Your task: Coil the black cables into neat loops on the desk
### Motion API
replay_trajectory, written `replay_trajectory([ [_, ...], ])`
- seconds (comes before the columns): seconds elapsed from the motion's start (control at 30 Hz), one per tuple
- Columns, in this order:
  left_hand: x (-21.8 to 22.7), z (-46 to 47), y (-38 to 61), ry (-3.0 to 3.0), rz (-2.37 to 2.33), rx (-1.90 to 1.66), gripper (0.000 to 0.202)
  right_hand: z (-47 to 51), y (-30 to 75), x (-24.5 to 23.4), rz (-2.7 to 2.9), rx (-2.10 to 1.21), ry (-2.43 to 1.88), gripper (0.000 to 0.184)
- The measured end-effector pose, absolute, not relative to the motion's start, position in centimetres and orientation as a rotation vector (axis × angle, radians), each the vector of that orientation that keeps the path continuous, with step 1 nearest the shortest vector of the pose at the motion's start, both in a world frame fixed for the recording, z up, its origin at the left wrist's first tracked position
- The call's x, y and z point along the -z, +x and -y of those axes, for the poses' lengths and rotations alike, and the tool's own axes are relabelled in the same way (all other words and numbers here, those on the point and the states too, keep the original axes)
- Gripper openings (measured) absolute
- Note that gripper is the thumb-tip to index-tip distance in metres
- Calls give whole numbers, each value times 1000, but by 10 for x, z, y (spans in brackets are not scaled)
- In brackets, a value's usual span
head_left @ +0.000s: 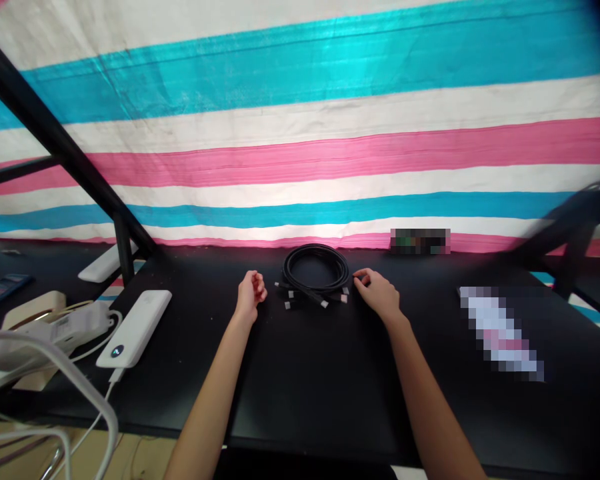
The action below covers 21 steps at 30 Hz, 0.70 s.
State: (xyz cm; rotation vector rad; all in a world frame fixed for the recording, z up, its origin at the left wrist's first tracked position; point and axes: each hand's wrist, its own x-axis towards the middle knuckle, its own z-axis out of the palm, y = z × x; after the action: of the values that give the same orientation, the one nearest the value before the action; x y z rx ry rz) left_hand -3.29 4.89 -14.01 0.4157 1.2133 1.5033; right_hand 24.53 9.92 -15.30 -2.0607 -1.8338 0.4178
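Observation:
A coil of black cables [286,268] lies on the black table in front of me, with several pale metal-tipped connectors sticking out at its near side. My left hand [251,295] is just left of the coil, apart from it, its fingers curled in toward the palm and nothing visible in them. To the right of the coil is my right hand [380,295], low over the tabletop. Its thumb and forefinger point at the cables with a small gap between the tips, and it holds nothing that I can see.
A white power bank [137,327] with a plugged-in white cable lies left. Beyond it are a white power strip [65,337] and a phone [5,292]. Blurred-out objects lie right [500,333] and at the back [420,241]. Black frame bars [70,153] slant on both sides before a striped sheet [300,160].

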Motion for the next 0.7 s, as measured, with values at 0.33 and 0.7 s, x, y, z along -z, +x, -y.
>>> replay_trajectory([
  [0.33,141,-48,-33,432,-1209,-1503,19,-100,246,154,1830,-416,-2048,23],
  [0.7,143,-49,-33,436,-1208,-1497,19,-99,246,153,1825,-422,-2057,22],
])
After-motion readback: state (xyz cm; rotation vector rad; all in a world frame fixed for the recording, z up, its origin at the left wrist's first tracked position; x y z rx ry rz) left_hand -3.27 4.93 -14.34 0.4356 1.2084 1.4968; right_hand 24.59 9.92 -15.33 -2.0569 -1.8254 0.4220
